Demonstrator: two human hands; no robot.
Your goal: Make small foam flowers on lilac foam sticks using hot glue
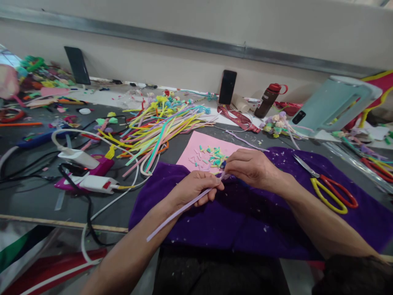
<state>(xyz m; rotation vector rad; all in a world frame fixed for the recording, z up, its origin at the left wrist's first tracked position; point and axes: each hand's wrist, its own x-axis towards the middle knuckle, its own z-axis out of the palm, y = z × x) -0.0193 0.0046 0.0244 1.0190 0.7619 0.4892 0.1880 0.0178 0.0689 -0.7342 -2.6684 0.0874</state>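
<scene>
I observe my left hand [196, 187] with fingers pinching a lilac strip [181, 209] over the purple cloth [245, 221] at the table's near edge; right hand [250, 166] fingertips pinch its upper end beside the pink sheet [196, 149].

Fuzzy purple cloth [245, 221], matt pink paper sheet [196, 149], glossy plastic-handled metal scissors [328, 186].

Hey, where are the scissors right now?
In the head view, the scissors lie on the purple cloth at the right, just beyond the right hand and forearm, blades pointing toward the pale green kettle.
</scene>
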